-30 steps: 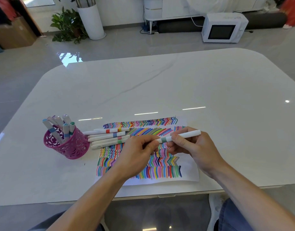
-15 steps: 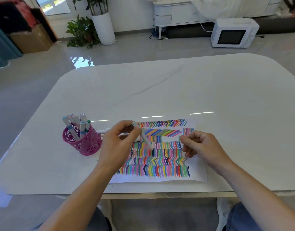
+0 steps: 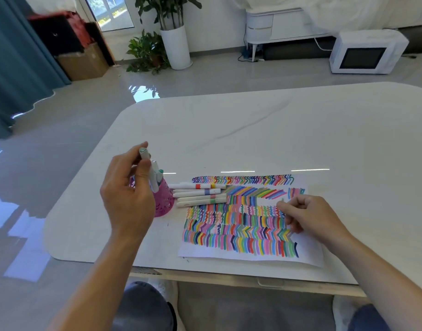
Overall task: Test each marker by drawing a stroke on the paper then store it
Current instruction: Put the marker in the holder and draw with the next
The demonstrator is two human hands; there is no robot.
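Note:
My left hand (image 3: 127, 194) grips a white marker (image 3: 149, 172) with a pale green cap, held nearly upright right above the pink lattice cup (image 3: 164, 203). Other markers stand in that cup, mostly hidden behind my hand. Several white markers (image 3: 198, 194) lie side by side on the table between the cup and the paper (image 3: 308, 253). The paper is covered with rows of coloured strokes. My right hand (image 3: 308, 217) rests on the paper's right part with loosely curled fingers and holds nothing that I can see.
The white marble table (image 3: 253, 130) has its rounded front edge close to my knees. On the floor beyond stand a potted plant (image 3: 174, 44), a white microwave (image 3: 365, 53), a cardboard box (image 3: 83, 63) and a teal curtain (image 3: 14, 68).
My right hand let go of the marker. My left hand carried it leftward from over the paper to above the pink cup and turned it upright.

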